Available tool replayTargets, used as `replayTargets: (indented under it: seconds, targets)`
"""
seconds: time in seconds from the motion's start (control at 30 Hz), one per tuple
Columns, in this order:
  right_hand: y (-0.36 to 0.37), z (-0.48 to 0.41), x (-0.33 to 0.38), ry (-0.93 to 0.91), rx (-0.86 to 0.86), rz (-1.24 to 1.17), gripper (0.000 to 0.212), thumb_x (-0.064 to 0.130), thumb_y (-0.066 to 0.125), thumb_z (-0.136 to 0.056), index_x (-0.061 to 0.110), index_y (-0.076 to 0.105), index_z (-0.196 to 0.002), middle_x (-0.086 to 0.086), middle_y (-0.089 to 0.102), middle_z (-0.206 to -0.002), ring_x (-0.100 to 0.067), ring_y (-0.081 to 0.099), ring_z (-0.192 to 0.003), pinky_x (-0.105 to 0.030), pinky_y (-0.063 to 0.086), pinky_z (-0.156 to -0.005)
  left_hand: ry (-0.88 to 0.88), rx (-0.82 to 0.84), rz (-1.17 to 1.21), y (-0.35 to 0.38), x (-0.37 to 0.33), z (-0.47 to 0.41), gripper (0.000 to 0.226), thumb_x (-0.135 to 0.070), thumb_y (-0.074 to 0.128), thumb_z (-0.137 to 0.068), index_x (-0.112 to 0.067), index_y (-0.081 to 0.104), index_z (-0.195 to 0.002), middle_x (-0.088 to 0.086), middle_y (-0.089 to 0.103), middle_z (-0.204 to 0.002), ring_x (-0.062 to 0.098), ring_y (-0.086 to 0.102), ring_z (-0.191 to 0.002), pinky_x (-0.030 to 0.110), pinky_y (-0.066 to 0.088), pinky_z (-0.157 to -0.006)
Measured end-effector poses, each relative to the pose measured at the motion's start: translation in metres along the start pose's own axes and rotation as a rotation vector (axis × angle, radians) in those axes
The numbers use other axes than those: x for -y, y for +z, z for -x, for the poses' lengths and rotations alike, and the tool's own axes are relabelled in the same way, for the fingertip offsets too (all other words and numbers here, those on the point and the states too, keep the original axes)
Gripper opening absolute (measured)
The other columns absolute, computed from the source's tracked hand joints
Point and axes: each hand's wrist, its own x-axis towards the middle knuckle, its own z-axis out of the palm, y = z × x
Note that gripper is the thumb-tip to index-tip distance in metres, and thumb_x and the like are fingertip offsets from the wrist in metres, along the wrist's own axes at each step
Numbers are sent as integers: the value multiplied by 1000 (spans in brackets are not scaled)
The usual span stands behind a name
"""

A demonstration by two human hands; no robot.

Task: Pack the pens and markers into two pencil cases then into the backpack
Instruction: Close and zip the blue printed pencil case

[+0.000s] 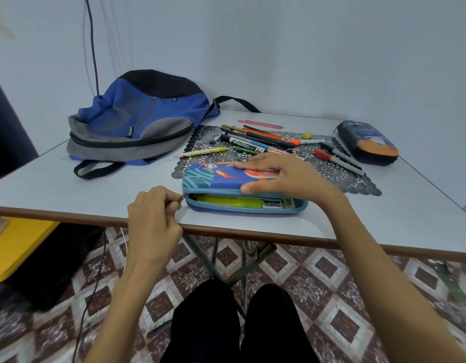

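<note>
Head view.

- Left hand [153, 216]: forearm rose from the lower edge of the frame. The fingers were curled tight, thumb and forefinger pinching the zipper pull [184, 197] at the left end of the blue pencil case [213, 176].
- Right hand [281, 176]: lay flat on the case lid with the fingers straight and spread. The thumb ran along the front edge above the zipper track. It pressed on the lid and gripped nothing.
- Blue pencil case: sat near the front edge of the tabletop [69, 184], its far side on a dark lace-pattern mat [357, 182]. The front seam gaped unzipped, and a yellow-green marker [226, 201] showed inside.
- Loose pens and markers [255, 140]: scattered on the mat behind the blue case, with a red marker [323, 154] off to the right.
- Dark pencil case [368, 141]: on the tabletop at the far right, just beside the mat.
- Backpack [132, 119]: blue, grey and black, slumped at the far left of the tabletop, one strap looping towards the front.
- Below the tabletop: the person's dark-clad knees and a patterned tile floor.
</note>
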Motion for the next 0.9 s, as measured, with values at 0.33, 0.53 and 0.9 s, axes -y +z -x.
replayTargets:
  seconds: [0.33, 0.53, 0.9]
  targets:
    - [0, 0, -1, -2, 17, 9, 54, 73, 64, -68, 66, 51, -120, 26, 48, -137, 3, 42, -125, -28, 36, -98, -104, 9, 21, 0, -17, 12, 16, 3, 56, -91, -13, 57, -89, -3, 60, -91, 19, 47, -89, 34, 33, -75]
    - [-1, 0, -1, -5, 14, -14, 52, 67, 66, -70, 62, 54, -120, 24, 49, -137, 3, 42, -126, -28, 35, -99, -135, 11, 38, 0, -23, 15, 16, 0, 55, -92, -16, 55, -90, -4, 58, -92, 16, 46, -89, 27, 27, -71]
    - [-5, -2, 2, 38, 74, 11, 57, 69, 64, -71, 62, 50, -125, 24, 47, -139, -1, 43, -127, -35, 36, -108, -200, 54, 246, -1, -8, 7, 9, -17, 56, -96, -23, 63, -96, -9, 67, -88, 6, 57, -83, 30, 44, -74]
